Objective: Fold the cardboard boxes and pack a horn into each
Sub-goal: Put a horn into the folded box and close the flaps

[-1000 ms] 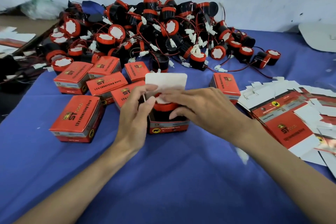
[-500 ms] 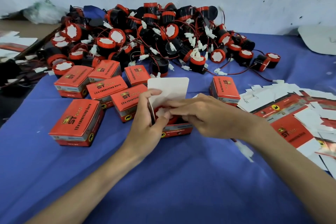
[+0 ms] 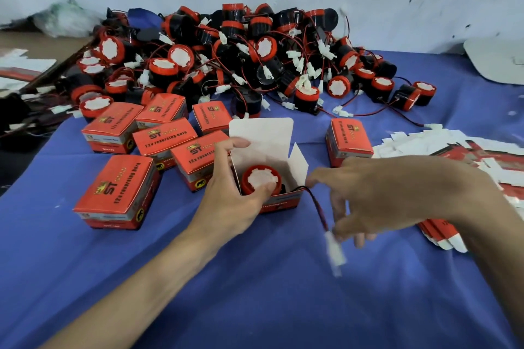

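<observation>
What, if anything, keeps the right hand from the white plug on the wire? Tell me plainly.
Probably yes: nothing lies between. The right hand is close beside the plug, which hangs outside the box over the cloth; blur hides whether fingers touch it.

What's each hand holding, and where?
Left hand grips the open red cardboard box by its left wall, thumb on the red-capped horn. Right hand at the red-black wire above its white connector; grip unclear.
</observation>
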Demonstrator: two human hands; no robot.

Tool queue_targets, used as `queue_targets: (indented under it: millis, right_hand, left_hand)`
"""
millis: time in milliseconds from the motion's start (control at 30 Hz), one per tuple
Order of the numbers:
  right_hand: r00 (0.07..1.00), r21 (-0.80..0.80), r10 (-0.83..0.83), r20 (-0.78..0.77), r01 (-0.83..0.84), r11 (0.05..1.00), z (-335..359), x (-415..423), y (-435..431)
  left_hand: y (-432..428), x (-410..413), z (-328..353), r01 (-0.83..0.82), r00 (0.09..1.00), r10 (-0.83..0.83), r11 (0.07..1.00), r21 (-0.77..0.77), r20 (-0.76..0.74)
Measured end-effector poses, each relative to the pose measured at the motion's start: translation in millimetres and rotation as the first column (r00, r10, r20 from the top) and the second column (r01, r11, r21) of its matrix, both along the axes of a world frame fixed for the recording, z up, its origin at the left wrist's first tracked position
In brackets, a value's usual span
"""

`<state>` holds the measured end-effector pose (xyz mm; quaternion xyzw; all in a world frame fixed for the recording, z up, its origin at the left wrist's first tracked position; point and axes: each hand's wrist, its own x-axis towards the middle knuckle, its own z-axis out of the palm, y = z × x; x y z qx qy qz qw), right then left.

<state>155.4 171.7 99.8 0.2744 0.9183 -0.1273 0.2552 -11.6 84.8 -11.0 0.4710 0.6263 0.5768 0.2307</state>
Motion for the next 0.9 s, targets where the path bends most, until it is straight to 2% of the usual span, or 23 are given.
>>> queue_targets:
  millis: [100,167,267,333,400,467,533,600,667,733,800,900]
  right_hand:
    - [0.996,0.058,-0.003,-0.087,0.008,0.998,-0.7,1.5,1.2]
    - [0.99,0.032,-0.01,-0.138,0.014,0.999,1.5,2.7,2.3]
    - [0.958,-0.242,-0.054,-0.282,-0.016,0.97,6.3,-0.1,-1.2]
    - [0.941,-0.346,-0.079,-0.33,-0.042,0.937,7.3,-2.8,-5.6]
    - [0.961,-0.269,-0.013,-0.275,-0.064,0.961,3.1,-4.8,-10.1]
    - [0.97,-0.068,0.108,-0.219,-0.125,0.99,-6.2,-5.9,-12.2]
    - [0.931,0.102,0.18,-0.317,-0.155,0.983,-12.6,-6.4,-13.4]
    - [0.826,0.218,0.22,-0.518,-0.121,0.969,-14.6,-11.7,-14.1]
    - [0.743,0.253,0.163,-0.649,0.009,0.967,-14.4,-23.0,-12.5]
    - [0.737,0.296,0.125,-0.664,0.106,0.949,-15.7,-35.4,-10.0]
    - [0.74,0.307,0.165,-0.652,0.058,0.95,-20.7,-43.7,-10.6]
    - [0.764,0.236,0.17,-0.622,-0.023,0.971,-27.5,-45.1,-16.8]
  left_hand:
    - [-1.1,-0.5,0.4,-0.002,1.0,0.002,1.0,-0.013,0.0]
    - [-1.3,-0.8,0.2,-0.008,1.0,0.008,1.0,-0.017,-0.001]
    - [-1.8,-0.7,-0.8,0.001,1.0,-0.001,1.0,-0.021,-0.002]
    - [-2.1,-0.6,-1.6,-0.003,1.0,0.003,1.0,-0.006,-0.023]
    - [-2.1,-0.7,-2.6,-0.013,0.998,0.014,1.0,0.009,-0.059]
    - [-2.4,-0.7,-3.5,-0.019,0.997,0.02,1.0,0.016,-0.078]
    - [-2.3,-1.1,-5.0,-0.014,0.997,0.015,1.0,0.017,-0.072]
    - [-2.3,-1.1,-5.7,0.0,0.999,0.001,1.0,0.017,-0.054]
    - [-3.6,0.8,-3.5,0.013,0.998,-0.012,1.0,0.017,-0.058]
    - [-4.9,3.9,-1.1,0.037,0.997,-0.036,0.999,0.015,-0.07]
    - [-5.4,7.1,-1.0,0.067,0.995,-0.065,0.997,0.024,-0.08]
    - [-4.4,8.2,-3.0,0.087,0.992,-0.082,0.995,0.046,-0.095]
